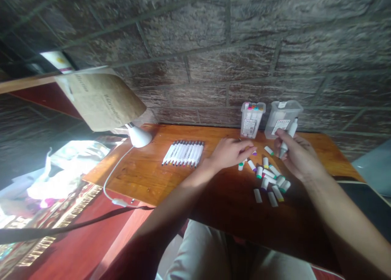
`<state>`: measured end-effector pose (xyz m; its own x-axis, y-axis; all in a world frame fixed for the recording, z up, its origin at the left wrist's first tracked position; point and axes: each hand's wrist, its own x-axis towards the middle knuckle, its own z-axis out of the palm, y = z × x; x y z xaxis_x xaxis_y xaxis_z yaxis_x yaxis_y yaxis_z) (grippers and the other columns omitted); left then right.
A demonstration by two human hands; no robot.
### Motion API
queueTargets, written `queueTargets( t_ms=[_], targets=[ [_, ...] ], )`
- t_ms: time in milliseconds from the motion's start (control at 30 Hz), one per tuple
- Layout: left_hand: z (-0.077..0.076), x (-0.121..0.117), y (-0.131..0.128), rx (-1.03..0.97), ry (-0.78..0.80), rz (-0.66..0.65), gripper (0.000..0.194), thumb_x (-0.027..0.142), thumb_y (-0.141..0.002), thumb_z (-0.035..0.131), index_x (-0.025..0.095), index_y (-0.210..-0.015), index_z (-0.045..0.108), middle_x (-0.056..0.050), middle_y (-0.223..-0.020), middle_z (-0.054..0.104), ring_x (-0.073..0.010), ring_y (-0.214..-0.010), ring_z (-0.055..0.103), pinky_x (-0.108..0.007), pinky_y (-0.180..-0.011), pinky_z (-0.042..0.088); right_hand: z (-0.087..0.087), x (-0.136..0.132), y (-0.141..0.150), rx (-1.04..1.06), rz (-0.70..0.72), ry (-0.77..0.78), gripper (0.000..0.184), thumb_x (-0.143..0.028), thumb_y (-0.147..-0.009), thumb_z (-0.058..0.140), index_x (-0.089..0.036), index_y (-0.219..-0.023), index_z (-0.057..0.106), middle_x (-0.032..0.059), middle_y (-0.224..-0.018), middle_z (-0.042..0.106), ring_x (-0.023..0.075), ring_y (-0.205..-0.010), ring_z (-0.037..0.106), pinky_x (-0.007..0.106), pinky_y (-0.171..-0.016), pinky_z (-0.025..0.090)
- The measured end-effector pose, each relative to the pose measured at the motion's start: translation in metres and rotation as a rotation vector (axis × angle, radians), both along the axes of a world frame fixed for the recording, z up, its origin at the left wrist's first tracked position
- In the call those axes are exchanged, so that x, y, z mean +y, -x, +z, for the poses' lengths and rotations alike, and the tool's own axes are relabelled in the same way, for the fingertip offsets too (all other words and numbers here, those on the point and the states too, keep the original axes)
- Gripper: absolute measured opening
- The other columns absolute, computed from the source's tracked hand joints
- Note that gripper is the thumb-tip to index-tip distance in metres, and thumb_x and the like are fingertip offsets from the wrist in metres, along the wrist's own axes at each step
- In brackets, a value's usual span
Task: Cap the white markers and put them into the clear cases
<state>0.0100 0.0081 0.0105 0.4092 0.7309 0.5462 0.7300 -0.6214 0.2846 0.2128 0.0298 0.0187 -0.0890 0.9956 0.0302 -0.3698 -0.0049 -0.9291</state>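
My right hand [301, 155] is closed around a white marker [292, 129], held tilted with its uncapped grey tip pointing down. My left hand [230, 153] is over the desk with thumb and forefinger together at a purple-ended marker cap [254, 153], mostly hidden by the fingertips. Loose white caps with coloured ends lie scattered between and below my hands, among them a green-ended cap [259, 172] and a yellow-ended cap [265, 162]. To the left of my left hand, several white markers [183, 153] lie side by side in a neat row.
Against the brick wall stand a clear box [253, 121] with coloured caps or markers and a second clear box [282, 119] behind my right hand. A lamp [139, 135] with a paper-like shade stands at the desk's [152, 178] left end, its cord hanging over the edge. A dark tablet-like panel [366, 202] lies right.
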Motion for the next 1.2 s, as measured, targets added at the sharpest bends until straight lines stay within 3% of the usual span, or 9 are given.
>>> queueTargets(
  t_ms=[167, 300, 500, 633, 800, 1033, 1200],
  targets=[
    [-0.016, -0.015, 0.033, -0.079, 0.033, 0.100, 0.034, 0.043, -0.097, 0.050, 0.020, -0.090, 0.073, 0.002, -0.059, 0.062, -0.0089, -0.053, 0.051, -0.021, -0.058, 0.037, -0.001, -0.005, 0.005, -0.059, 0.025, 0.034, 0.037, -0.048, -0.064, 0.087, -0.017, -0.077, 0.071, -0.0029, -0.057, 0.055, 0.0033, -0.042, 0.034, 0.017, -0.032, 0.023],
    [-0.019, -0.022, 0.038, -0.192, 0.112, 0.132, 0.036, 0.044, -0.098, 0.047, 0.018, -0.092, 0.072, 0.003, -0.058, 0.058, -0.0082, -0.054, 0.047, -0.020, -0.058, 0.037, -0.007, -0.006, 0.008, -0.093, 0.119, 0.060, 0.034, -0.048, -0.069, 0.083, -0.018, -0.083, 0.076, 0.0006, -0.060, 0.061, 0.0049, -0.044, 0.038, 0.017, -0.034, 0.026],
    [-0.012, -0.019, 0.043, -0.057, 0.201, 0.016, 0.030, 0.042, -0.095, 0.052, 0.020, -0.094, 0.073, 0.001, -0.066, 0.063, -0.0091, -0.057, 0.050, -0.020, -0.059, 0.037, -0.017, -0.003, 0.009, -0.124, 0.180, 0.048, 0.025, -0.036, -0.070, 0.085, -0.018, -0.085, 0.077, 0.0013, -0.066, 0.064, 0.0048, -0.046, 0.040, 0.017, -0.036, 0.028],
    [-0.002, -0.017, 0.061, -0.072, 0.228, 0.037, 0.028, 0.041, -0.091, 0.058, 0.018, -0.087, 0.072, 0.000, -0.068, 0.065, -0.0094, -0.059, 0.052, -0.020, -0.058, 0.037, -0.017, -0.005, 0.013, -0.137, 0.185, -0.017, 0.024, -0.037, -0.071, 0.083, -0.018, -0.083, 0.075, -0.0027, -0.059, 0.057, 0.0037, -0.042, 0.036, 0.017, -0.034, 0.026],
    [0.006, -0.015, 0.077, -0.003, 0.438, -0.020, 0.024, 0.040, -0.083, 0.066, 0.017, -0.086, 0.072, 0.000, -0.074, 0.071, -0.0090, -0.059, 0.054, -0.019, -0.058, 0.038, -0.016, -0.010, 0.014, -0.212, 0.193, 0.013, 0.028, -0.040, -0.070, 0.084, -0.017, -0.084, 0.074, -0.0056, -0.054, 0.051, 0.0032, -0.039, 0.033, 0.017, -0.033, 0.020],
    [0.010, -0.018, 0.068, 0.097, 0.541, 0.005, 0.017, 0.037, -0.082, 0.065, 0.022, -0.086, 0.073, 0.002, -0.077, 0.073, -0.0125, -0.064, 0.060, -0.021, -0.061, 0.039, -0.003, -0.023, 0.021, -0.288, 0.208, -0.237, 0.015, -0.031, -0.073, 0.081, -0.020, -0.080, 0.073, -0.0017, -0.068, 0.067, 0.0096, -0.055, 0.054, 0.021, -0.051, 0.043],
    [0.006, -0.015, 0.066, 0.141, 0.572, 0.031, 0.016, 0.035, -0.082, 0.061, 0.023, -0.080, 0.071, 0.002, -0.073, 0.071, -0.0145, -0.065, 0.061, -0.023, -0.060, 0.038, -0.005, -0.028, 0.021, -0.334, 0.069, -0.355, 0.016, -0.034, -0.075, 0.080, -0.024, -0.086, 0.074, 0.0008, -0.075, 0.069, 0.0144, -0.064, 0.059, 0.025, -0.057, 0.046]
  ],
)
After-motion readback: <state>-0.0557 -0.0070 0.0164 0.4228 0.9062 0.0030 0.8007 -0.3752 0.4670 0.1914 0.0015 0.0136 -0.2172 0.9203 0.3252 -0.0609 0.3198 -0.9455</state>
